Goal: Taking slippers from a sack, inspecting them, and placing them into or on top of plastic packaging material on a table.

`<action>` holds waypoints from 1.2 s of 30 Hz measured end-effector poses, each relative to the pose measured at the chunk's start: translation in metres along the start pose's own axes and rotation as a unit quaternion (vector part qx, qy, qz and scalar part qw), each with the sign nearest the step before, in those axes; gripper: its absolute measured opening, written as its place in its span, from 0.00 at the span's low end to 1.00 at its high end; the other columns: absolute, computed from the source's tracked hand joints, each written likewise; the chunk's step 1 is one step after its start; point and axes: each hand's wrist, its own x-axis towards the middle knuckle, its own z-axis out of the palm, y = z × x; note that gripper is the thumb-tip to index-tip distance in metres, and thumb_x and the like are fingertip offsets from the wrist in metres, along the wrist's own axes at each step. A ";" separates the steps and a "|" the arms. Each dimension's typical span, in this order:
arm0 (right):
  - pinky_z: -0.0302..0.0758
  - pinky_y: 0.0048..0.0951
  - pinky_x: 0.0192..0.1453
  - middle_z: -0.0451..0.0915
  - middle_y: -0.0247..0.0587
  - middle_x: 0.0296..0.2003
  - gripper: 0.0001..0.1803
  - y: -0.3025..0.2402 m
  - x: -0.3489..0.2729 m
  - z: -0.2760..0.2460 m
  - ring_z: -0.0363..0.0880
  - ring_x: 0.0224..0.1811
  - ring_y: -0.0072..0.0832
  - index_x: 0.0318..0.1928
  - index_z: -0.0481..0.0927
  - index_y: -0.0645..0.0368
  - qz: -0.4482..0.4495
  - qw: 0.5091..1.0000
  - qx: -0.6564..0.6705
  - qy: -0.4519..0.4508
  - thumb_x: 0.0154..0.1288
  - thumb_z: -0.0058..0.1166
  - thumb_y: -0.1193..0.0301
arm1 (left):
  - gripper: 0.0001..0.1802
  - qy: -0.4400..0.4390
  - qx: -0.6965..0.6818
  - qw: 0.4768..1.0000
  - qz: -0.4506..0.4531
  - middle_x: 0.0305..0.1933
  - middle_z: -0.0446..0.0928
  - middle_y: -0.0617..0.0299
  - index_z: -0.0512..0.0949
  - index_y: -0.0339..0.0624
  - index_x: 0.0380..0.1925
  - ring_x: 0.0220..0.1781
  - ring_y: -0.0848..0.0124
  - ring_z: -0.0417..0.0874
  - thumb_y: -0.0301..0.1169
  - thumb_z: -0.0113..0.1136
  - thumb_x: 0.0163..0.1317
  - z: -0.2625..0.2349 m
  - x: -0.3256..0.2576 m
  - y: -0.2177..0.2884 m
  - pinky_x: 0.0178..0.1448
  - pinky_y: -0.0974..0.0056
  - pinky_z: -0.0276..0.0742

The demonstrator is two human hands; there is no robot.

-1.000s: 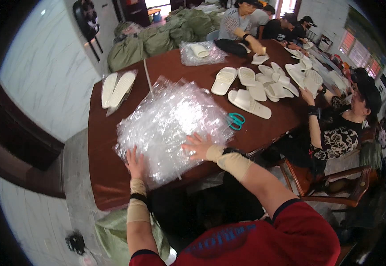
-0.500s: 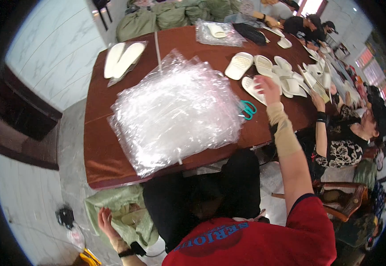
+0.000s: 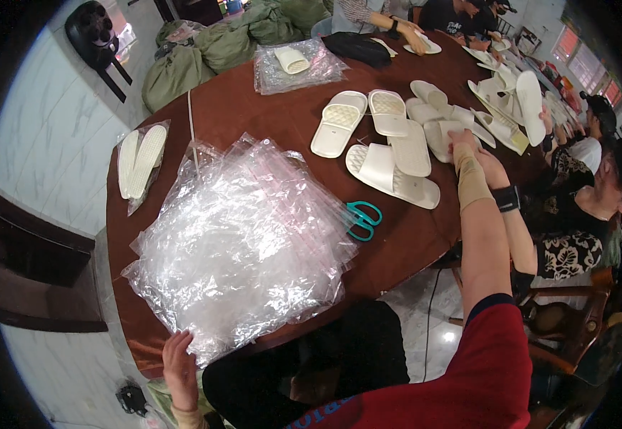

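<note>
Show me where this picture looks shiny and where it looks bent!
Head view: white glare on the crumpled, clear plastic bags; head view: the brown, cloth-covered table looks bowed along its edges, likely from the fisheye lens.

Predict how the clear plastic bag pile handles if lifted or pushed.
Likely floppy: the clear plastic bags look thin and crinkled, so a corner lift would probably sag. Probably light for their spread, being see-through film. Sheets may slide apart under a push, since they overlap at uneven angles, and no band shows around them on the brown table cover.
</note>
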 end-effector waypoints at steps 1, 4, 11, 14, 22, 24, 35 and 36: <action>0.71 0.36 0.17 0.77 0.42 0.31 0.36 -0.006 0.004 -0.015 0.73 0.17 0.30 0.64 0.62 0.53 0.001 0.994 0.099 -0.039 0.55 0.60 0.63 | 0.24 -0.040 0.098 0.993 0.060 0.58 0.71 0.55 0.72 0.42 0.55 0.65 0.56 0.66 0.24 0.57 0.55 0.006 0.018 0.012 0.70 0.48 0.54; 0.66 0.30 0.19 0.76 0.37 0.20 0.18 -0.057 -0.041 -0.063 0.71 0.15 0.24 0.43 0.77 0.61 -0.014 0.926 0.374 -0.044 0.55 0.62 0.64 | 0.29 -0.150 0.165 0.971 0.087 0.65 0.64 0.59 0.65 0.52 0.63 0.68 0.56 0.61 0.34 0.58 0.59 0.017 0.039 0.024 0.71 0.41 0.47; 0.48 0.17 0.12 0.71 0.28 0.22 0.12 -0.167 -0.146 -0.194 0.59 0.13 0.12 0.43 0.76 0.59 -0.207 0.772 0.525 -0.292 0.60 0.60 0.69 | 0.31 -0.207 0.159 0.954 0.146 0.67 0.61 0.60 0.59 0.55 0.66 0.69 0.58 0.60 0.44 0.52 0.63 0.047 0.046 -0.016 0.68 0.36 0.51; 0.50 0.17 0.12 0.72 0.26 0.21 0.10 -0.204 -0.222 -0.206 0.60 0.14 0.12 0.39 0.77 0.57 -0.228 0.736 0.531 -0.352 0.60 0.60 0.67 | 0.31 -0.224 0.151 0.952 0.142 0.65 0.63 0.60 0.60 0.55 0.65 0.68 0.58 0.62 0.46 0.52 0.63 0.049 0.054 -0.019 0.67 0.36 0.54; 0.66 0.24 0.14 0.77 0.33 0.28 0.11 -0.167 -0.473 -0.110 0.75 0.18 0.22 0.41 0.80 0.60 -0.246 0.706 0.261 -0.611 0.62 0.58 0.67 | 0.26 -0.214 0.125 0.964 0.095 0.65 0.66 0.59 0.65 0.52 0.62 0.65 0.59 0.67 0.44 0.51 0.65 0.050 0.050 -0.051 0.66 0.36 0.54; 0.72 0.31 0.21 0.78 0.38 0.30 0.07 -0.145 -0.458 -0.086 0.79 0.24 0.32 0.37 0.80 0.58 -0.242 0.793 0.316 -0.462 0.61 0.57 0.69 | 0.23 -0.212 0.117 0.965 0.098 0.62 0.69 0.57 0.68 0.50 0.59 0.63 0.58 0.70 0.41 0.52 0.65 0.046 0.047 -0.059 0.65 0.40 0.58; 0.73 0.43 0.52 0.71 0.51 0.46 0.22 -0.050 -0.341 -0.028 0.70 0.50 0.48 0.52 0.71 0.59 -0.469 0.844 -0.170 -0.199 0.55 0.56 0.75 | 0.10 0.062 -0.115 0.989 0.065 0.34 0.80 0.47 0.79 0.37 0.37 0.36 0.51 0.81 0.32 0.55 0.62 0.049 0.106 -0.028 0.39 0.56 0.76; 0.73 0.43 0.52 0.71 0.51 0.46 0.22 -0.049 -0.343 -0.029 0.70 0.50 0.48 0.52 0.71 0.59 -0.471 0.843 -0.170 -0.197 0.55 0.56 0.75 | 0.11 0.072 -0.149 0.985 0.052 0.33 0.80 0.46 0.79 0.36 0.38 0.35 0.52 0.82 0.33 0.55 0.63 0.064 0.121 -0.029 0.40 0.57 0.76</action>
